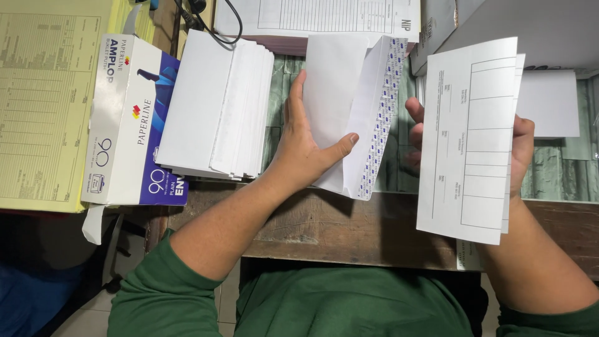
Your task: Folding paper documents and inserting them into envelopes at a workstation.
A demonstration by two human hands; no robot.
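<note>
My left hand (306,146) grips a white envelope (346,93) with its flap open, showing a blue-patterned lining; the thumb presses its front. My right hand (521,150) holds a folded white printed form (468,140) upright, just right of the envelope, fingers curled behind the sheet. Both are above a green-patterned desk surface (555,168) near the wooden front edge (349,228).
A stack of white envelopes (215,106) lies left of my left hand, beside a white-and-blue envelope box (134,118). Yellow printed sheets (43,100) sit far left. More printed forms (312,15) and a grey box (524,28) are at the back.
</note>
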